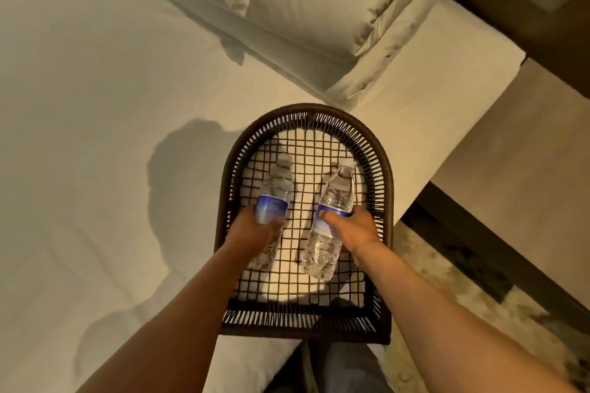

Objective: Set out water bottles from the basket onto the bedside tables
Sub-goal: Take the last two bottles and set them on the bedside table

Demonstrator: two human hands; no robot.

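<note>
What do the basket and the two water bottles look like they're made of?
Basket: dark brown woven cord or rattan over a frame, matte, with an open grid floor. Left bottle and right bottle: clear, thin, ribbed plastic, glossy, with blue labels.
</note>
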